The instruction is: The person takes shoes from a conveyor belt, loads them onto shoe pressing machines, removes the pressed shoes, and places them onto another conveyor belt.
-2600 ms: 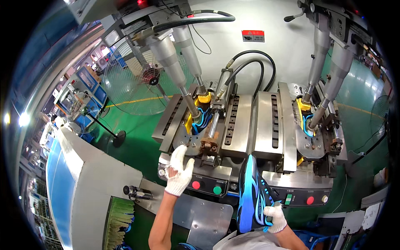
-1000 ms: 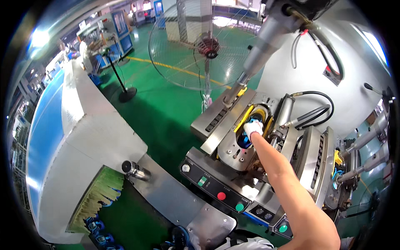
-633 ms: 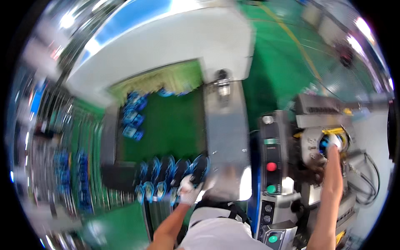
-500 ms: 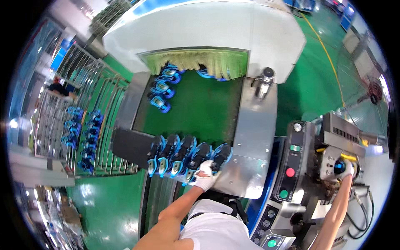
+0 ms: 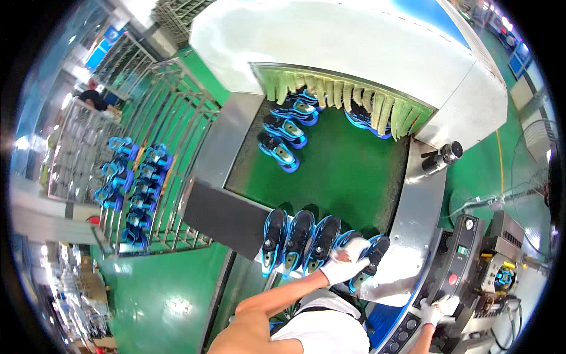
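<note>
My left hand [image 5: 346, 262], in a white glove, reaches over the right end of a row of black-and-blue shoes [image 5: 323, 242]. Its fingers and thumb are spread across the fourth shoe [image 5: 344, 238], toward the rightmost shoe [image 5: 375, 256]. Whether it presses on either cannot be made out. Also gloved, my right hand [image 5: 437, 308] is at the lower end of the machine's button panel [image 5: 457, 259], with fingers apart and nothing seen in them. Beyond it, a blue-and-black shoe [image 5: 504, 277] sits in the metal clamp of the machine [image 5: 494, 264].
More shoes [image 5: 283, 133] lie on the green conveyor belt [image 5: 330, 171], some under the strip curtain [image 5: 354, 94] of the white housing [image 5: 354, 41]. A dark-lidded metal flask [image 5: 442, 157] stands on the right ledge. At left is a rack [image 5: 177, 100] with shoes [image 5: 141, 194].
My right hand has come away from the clamp, down to the panel's lower end. My left hand has shifted farther over the right-hand shoes. The whole view has turned.
</note>
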### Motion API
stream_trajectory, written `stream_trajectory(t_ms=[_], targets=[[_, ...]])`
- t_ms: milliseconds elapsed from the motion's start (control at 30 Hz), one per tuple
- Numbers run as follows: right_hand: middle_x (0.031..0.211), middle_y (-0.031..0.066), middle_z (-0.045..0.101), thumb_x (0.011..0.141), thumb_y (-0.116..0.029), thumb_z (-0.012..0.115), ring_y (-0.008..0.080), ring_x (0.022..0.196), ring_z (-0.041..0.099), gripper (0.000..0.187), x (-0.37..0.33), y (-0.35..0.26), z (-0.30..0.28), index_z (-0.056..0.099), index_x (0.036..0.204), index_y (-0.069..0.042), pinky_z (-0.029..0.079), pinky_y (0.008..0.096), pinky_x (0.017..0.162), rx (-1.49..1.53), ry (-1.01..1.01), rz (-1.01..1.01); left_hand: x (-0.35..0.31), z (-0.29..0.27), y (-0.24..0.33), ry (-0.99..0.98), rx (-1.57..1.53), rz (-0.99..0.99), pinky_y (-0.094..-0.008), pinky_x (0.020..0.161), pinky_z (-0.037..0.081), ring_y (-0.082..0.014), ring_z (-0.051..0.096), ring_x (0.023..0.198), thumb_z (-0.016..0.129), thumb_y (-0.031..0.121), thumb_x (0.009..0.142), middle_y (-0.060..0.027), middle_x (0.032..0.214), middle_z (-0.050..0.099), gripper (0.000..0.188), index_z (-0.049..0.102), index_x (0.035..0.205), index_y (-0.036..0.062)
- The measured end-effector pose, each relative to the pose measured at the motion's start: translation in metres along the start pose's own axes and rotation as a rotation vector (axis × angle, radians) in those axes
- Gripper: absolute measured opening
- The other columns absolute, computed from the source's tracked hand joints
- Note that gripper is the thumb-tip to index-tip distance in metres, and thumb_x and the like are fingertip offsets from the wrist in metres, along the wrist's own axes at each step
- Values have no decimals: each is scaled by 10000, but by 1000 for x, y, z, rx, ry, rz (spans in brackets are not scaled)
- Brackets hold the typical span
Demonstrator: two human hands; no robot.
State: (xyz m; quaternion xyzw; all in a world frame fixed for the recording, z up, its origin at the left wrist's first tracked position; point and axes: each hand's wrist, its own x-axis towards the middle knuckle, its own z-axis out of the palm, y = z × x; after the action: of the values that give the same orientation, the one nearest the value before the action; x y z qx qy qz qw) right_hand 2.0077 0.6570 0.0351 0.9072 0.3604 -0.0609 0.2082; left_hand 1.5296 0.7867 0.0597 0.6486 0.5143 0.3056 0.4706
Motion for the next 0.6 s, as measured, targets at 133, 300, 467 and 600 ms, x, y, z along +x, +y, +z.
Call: stream_trajectory(t_ms=[133, 300, 467, 600], targets=[[1514, 201, 485, 787, -302, 733, 350, 1362, 506, 814, -12, 22, 4, 440, 1497, -32, 427, 383, 1084, 67, 482, -167, 55, -124, -78, 522, 350, 8, -452, 1051, 453, -379, 578, 1164, 675, 153, 870, -199, 1220, 596, 386, 589, 1217, 6], [1579, 273, 356, 813, -316, 726, 351, 1449, 404, 922, -132, -50, -58, 292, 1543, 43, 344, 395, 1185, 373, -29, -121, 69, -304, -191, 935, 681, -452, -513, 1185, 297, -454, 350, 1429, 741, 310, 876, -284, 1548, 352, 878, 284, 1560, -1], [1272, 218, 602, 809, -264, 815, 285, 1117, 632, 754, -183, -39, -47, 467, 1392, 67, 583, 383, 760, 367, -403, -59, 137, -335, -230, 578, 474, -270, -463, 1094, 432, -431, 483, 1330, 787, 255, 846, -260, 1438, 475, 752, 446, 1477, 29], [1418, 273, 555, 752, -292, 804, 377, 1339, 527, 830, -196, -93, -68, 481, 1429, 62, 403, 376, 1132, 362, -392, 98, 144, -331, -217, 473, 531, -93, -455, 1032, 462, -431, 550, 1201, 739, 262, 887, -251, 1303, 542, 515, 579, 1308, 13]])
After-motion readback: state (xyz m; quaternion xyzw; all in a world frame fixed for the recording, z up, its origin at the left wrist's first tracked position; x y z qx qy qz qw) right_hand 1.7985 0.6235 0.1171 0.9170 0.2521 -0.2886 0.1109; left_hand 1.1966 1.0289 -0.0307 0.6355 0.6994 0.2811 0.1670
